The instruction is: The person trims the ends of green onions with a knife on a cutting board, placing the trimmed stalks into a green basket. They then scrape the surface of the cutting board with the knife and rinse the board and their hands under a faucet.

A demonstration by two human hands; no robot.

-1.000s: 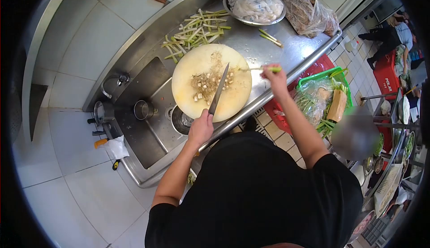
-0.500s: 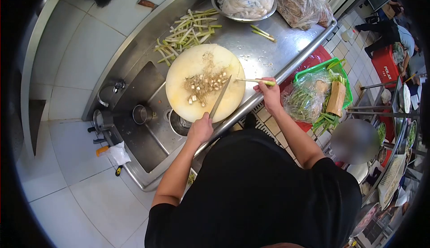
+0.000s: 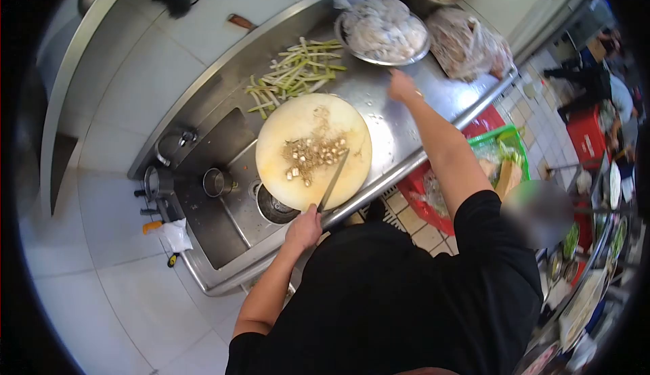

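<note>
My left hand [image 3: 305, 228] is closed around the handle of a knife [image 3: 334, 182], whose blade lies over the near right part of a round, pale cutting board [image 3: 274, 172]. Cut white scallion root ends and stringy roots [image 3: 308, 155] are scattered across the board's middle. My right hand [image 3: 404, 87] reaches far out over the steel counter, just below a metal bowl of bagged pale food [image 3: 386, 33]. Its fingers look closed, but blur and the hand itself hide what they hold. Beyond the board lies a pile of trimmed scallion stalks [image 3: 294, 70].
A sink [image 3: 217, 223] with a faucet [image 3: 176, 141] and a metal cup [image 3: 215, 182] is at the left. A plastic bag of brown food [image 3: 467, 43] rests at the counter's right end. Below the edge stands a green basket [image 3: 518, 138] of greens. Another person [image 3: 613, 91] is at far right.
My right hand has swung from beside the board, where it held a scallion stalk, up to near the bowl. The stalk and the two on the counter no longer show. The knife stays over the board.
</note>
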